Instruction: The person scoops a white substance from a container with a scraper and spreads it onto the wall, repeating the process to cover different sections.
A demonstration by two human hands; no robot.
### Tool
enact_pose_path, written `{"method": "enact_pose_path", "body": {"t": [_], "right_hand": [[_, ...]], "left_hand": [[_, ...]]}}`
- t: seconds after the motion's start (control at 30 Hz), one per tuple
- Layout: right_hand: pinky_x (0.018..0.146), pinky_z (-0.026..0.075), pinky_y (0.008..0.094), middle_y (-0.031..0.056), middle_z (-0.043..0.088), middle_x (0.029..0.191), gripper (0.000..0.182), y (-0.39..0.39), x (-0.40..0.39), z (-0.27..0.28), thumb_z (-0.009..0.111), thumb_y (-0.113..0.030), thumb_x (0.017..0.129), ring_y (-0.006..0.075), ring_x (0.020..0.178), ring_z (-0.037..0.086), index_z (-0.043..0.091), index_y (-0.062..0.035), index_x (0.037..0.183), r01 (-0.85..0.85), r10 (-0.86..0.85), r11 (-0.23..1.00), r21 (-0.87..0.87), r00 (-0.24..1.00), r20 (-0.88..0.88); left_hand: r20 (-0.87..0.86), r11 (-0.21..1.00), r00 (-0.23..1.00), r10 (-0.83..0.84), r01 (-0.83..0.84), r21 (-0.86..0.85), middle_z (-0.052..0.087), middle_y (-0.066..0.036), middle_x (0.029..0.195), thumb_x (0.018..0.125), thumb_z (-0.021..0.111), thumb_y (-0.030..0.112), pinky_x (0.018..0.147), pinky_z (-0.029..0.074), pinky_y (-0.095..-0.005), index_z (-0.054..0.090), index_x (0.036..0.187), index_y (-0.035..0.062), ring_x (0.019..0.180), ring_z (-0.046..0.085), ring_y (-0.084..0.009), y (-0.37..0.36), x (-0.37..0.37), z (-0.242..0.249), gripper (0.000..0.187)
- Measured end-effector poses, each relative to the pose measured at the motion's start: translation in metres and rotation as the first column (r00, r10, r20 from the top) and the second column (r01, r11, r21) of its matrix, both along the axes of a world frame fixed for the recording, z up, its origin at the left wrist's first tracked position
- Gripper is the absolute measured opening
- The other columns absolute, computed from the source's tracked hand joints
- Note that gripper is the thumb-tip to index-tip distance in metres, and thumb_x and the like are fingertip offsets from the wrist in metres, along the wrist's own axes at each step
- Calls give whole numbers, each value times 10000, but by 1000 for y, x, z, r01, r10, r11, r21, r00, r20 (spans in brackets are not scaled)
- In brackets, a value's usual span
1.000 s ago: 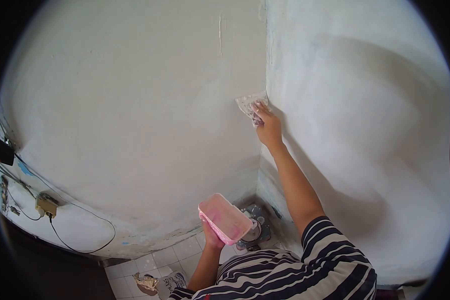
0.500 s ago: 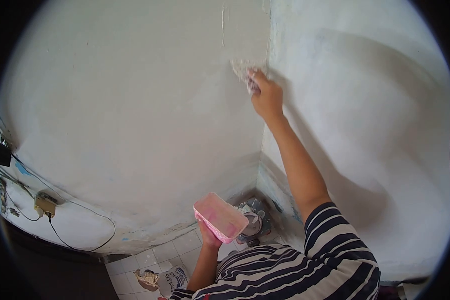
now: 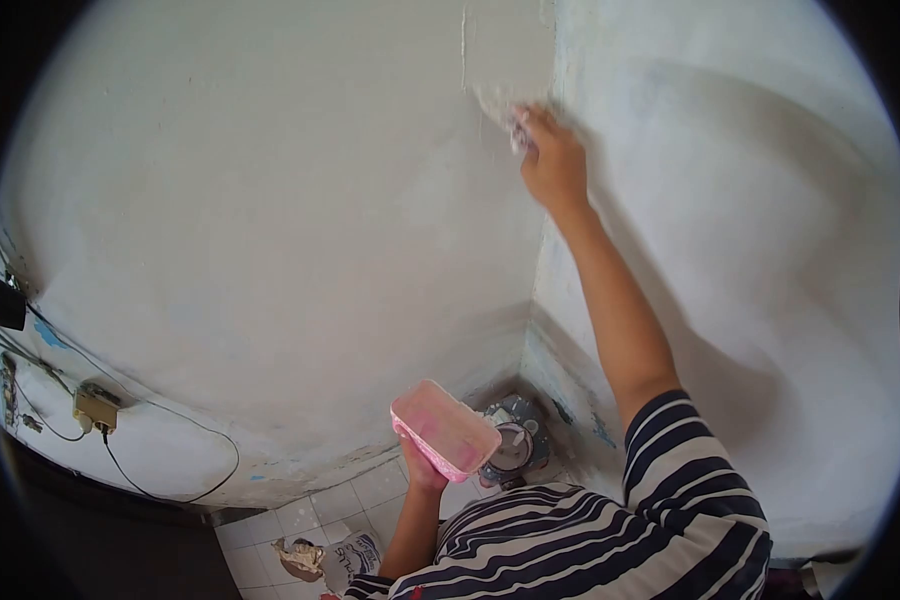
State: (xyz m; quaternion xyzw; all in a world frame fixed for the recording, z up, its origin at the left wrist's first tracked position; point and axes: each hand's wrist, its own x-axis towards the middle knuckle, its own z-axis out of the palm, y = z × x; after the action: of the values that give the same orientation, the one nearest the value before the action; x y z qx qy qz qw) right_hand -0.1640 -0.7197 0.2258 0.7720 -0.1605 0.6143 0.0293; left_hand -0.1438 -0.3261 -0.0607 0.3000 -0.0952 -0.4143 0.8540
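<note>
My right hand (image 3: 553, 155) grips a putty knife (image 3: 497, 105) smeared with pale filler, its blade against the grey-white wall (image 3: 300, 200) close to the inner corner. The blade is slightly blurred. Just above it, a thin raised line of filler runs up the wall. Lower down, my left hand (image 3: 422, 465) holds a pink plastic tub (image 3: 445, 430) from beneath, its open top tilted toward me. A thin film of whitish material coats the inside of the tub.
On the floor by the corner stands a round bucket (image 3: 511, 447) on a dark grey object. A crumpled printed bag (image 3: 352, 560) lies on the white tiles (image 3: 335, 503). At left, a socket box (image 3: 95, 408) with cables hangs on the wall.
My right hand has moved up a little with the putty knife along the wall beside the corner. My left hand keeps the tub in nearly the same place.
</note>
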Motion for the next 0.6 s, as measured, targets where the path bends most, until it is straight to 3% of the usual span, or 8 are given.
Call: {"method": "enact_pose_path", "body": {"t": [0.1, 0.2, 0.23, 0.3, 0.37, 0.43, 0.5, 0.6], "right_hand": [[961, 497, 441, 141, 656, 1321, 551, 33, -4, -81, 630, 99, 757, 346, 1216, 616, 670, -83, 1276, -97, 121, 980, 175, 984, -129], [939, 520, 449, 149, 659, 1312, 566, 58, -17, -132, 629, 102, 761, 349, 1186, 635, 659, -82, 1296, -16, 43, 992, 126, 977, -210], [942, 531, 450, 156, 662, 1313, 564, 64, -25, -137, 619, 108, 768, 352, 1182, 642, 660, -78, 1299, -29, 88, 964, 264, 972, -216], [945, 542, 451, 164, 664, 1313, 562, 60, -24, -122, 609, 115, 775, 355, 1178, 648, 662, -74, 1302, -51, 138, 922, 384, 969, -203], [957, 558, 447, 177, 666, 1321, 563, 55, -29, -70, 569, 133, 795, 355, 1183, 655, 666, -77, 1308, -195, 178, 941, 278, 980, 88], [1014, 532, 443, 178, 661, 1341, 555, 53, -19, -8, 547, 143, 807, 356, 1248, 625, 668, -62, 1308, -182, 154, 970, 159, 972, 176], [1041, 508, 455, 193, 658, 1339, 523, 43, -1, 30, 563, 130, 813, 359, 1288, 601, 668, -39, 1297, -34, 48, 996, -81, 981, 187], [1108, 460, 451, 209, 640, 1367, 513, 31, 40, 8, 589, 118, 815, 363, 1341, 564, 665, -31, 1300, -82, 83, 997, -7, 991, 109]], "left_hand": [[-31, 1000, 999, 12, -11, 9, 557, -121, 1442, 982, 427, 735, 1065, 503, -514, 408, 1526, 112, 1289, 580, -334, 2, -1, -7, 827], [-34, 1000, 999, 0, 1, 16, 553, -121, 1448, 981, 427, 737, 1068, 501, -517, 408, 1527, 114, 1291, 578, -337, 1, 3, -13, 829], [-27, 1000, 1000, -12, 13, 15, 552, -121, 1449, 980, 427, 738, 1069, 501, -518, 407, 1528, 115, 1291, 578, -339, 2, 5, -12, 830], [-4, 1000, 1000, 5, -5, 6, 553, -122, 1449, 978, 428, 739, 1068, 501, -519, 409, 1527, 116, 1290, 578, -340, 1, 5, -6, 831], [4, 1000, 1000, 18, -18, 1, 553, -122, 1449, 976, 430, 741, 1068, 502, -520, 410, 1527, 117, 1290, 578, -342, -1, 5, -4, 832], [-45, 1000, 999, -25, 24, -17, 554, -120, 1449, 975, 430, 741, 1069, 500, -519, 411, 1527, 119, 1292, 577, -338, 2, 7, -5, 832], [-26, 1000, 1000, 1, -2, -7, 554, -119, 1448, 975, 432, 742, 1070, 499, -519, 413, 1527, 120, 1293, 576, -336, 2, 4, -2, 831], [6, 1000, 1000, 29, -29, -1, 555, -117, 1447, 976, 434, 739, 1074, 497, -518, 414, 1527, 123, 1296, 575, -332, 1, 3, -1, 827]]}}
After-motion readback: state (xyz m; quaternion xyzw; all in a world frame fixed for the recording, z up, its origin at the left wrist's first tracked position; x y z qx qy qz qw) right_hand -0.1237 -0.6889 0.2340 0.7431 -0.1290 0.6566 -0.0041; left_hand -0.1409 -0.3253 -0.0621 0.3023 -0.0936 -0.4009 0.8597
